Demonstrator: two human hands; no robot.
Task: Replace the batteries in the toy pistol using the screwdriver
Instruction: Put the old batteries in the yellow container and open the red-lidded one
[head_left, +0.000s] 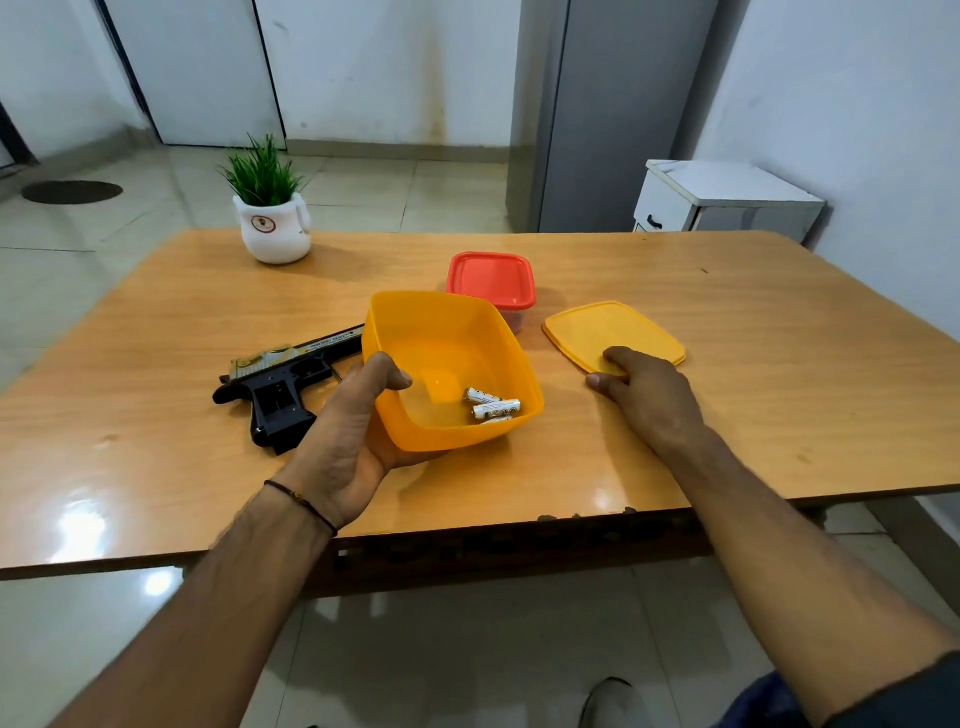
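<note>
My left hand (353, 431) grips the near left rim of an open yellow container (447, 317), which is tilted above the table. Three white batteries (491, 406) lie in its lower right corner. The black and gold toy pistol (280, 384) lies on its side just left of the container, its grip showing an open battery slot. A thin dark shaft, perhaps the screwdriver (337, 373), peeks out beside my left hand. My right hand (644, 395) rests with its fingertips on the near edge of the flat yellow lid (613, 327) and grips nothing.
A closed container with a red lid (491, 280) stands behind the yellow one. A potted green plant (270, 218) in a white pot is at the table's far left. The wooden table (753, 405) has a chipped front edge. A white cabinet (727, 200) stands beyond the far right corner.
</note>
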